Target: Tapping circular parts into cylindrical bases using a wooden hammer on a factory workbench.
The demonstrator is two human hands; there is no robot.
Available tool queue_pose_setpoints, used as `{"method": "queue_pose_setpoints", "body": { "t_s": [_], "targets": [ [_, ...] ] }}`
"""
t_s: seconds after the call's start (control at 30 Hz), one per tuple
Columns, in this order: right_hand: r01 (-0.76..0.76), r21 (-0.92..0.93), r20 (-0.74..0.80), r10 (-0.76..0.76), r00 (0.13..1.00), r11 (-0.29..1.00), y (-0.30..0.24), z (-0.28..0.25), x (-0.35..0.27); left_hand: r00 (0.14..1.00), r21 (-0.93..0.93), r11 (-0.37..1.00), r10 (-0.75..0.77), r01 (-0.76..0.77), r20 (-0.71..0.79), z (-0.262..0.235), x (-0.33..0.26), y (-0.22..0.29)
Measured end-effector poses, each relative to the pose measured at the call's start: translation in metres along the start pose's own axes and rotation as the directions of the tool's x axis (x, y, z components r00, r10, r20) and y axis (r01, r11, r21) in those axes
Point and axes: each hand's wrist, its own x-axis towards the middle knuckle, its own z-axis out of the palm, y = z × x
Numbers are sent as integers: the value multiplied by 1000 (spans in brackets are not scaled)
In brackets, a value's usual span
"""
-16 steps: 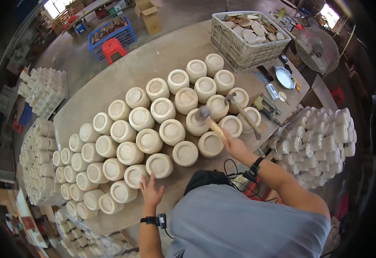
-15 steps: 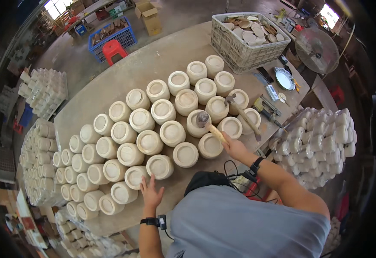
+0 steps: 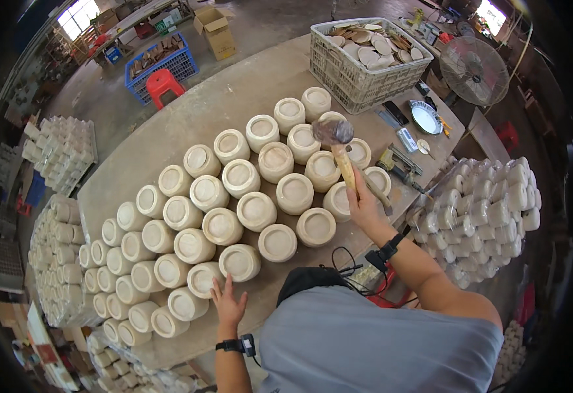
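Raised above the pots at the right, a mallet (image 3: 342, 160) with a dark head and a pale wooden handle is gripped in my right hand (image 3: 365, 208). Its head hides parts of the pots beneath. My left hand (image 3: 229, 304), fingers spread, is at the near edge of the group, its fingertips by a cream-coloured round pot (image 3: 240, 262). Several such pots, each with a round recessed top, stand close together in slanting rows across the table. Behind the mallet lies a second tool with a long handle (image 3: 379, 194), partly hidden, resting over pots.
A grey crate (image 3: 365, 82) heaped with flat discs stands at the table's (image 3: 142, 137) far right. Near it are a foil dish (image 3: 426, 118) and a nail gun (image 3: 399, 162). Wrapped stacks of pots (image 3: 476, 213) flank the table, and a fan (image 3: 473, 71) stands beyond.
My right hand has lifted the mallet up and away from the pot it was over. My left hand remains spread by the near pots. The whole view has shifted slightly.
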Motion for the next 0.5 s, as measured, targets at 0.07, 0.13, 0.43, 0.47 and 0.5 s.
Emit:
{"method": "queue_pose_setpoints", "body": {
  "t_s": [0.07, 0.13, 0.43, 0.47, 0.5],
  "targets": [
    [-225, -287, 165, 279, 946, 931, 31, -1, -13, 1000, 3, 1000, 13, -13, -6, 3, 1, 0],
    [-269, -324, 154, 331, 931, 907, 80, 6, -17, 1000, -15, 1000, -1, 1, 13, 1, 2, 3],
    [-284, -46, 305, 284, 909, 958, 19, 13, 2, 1000, 13, 1000, -21, 21, -8, -7, -6, 4],
    [-280, -38, 324, 277, 905, 959, 7, 20, 6, 999, -7, 1000, 1, -2, -34, -10, -6, 6],
    [-264, 41, 366, 231, 901, 964, -15, 27, 12, 998, -48, 998, -31, 29, -52, -17, -8, 16]
  ]
}}
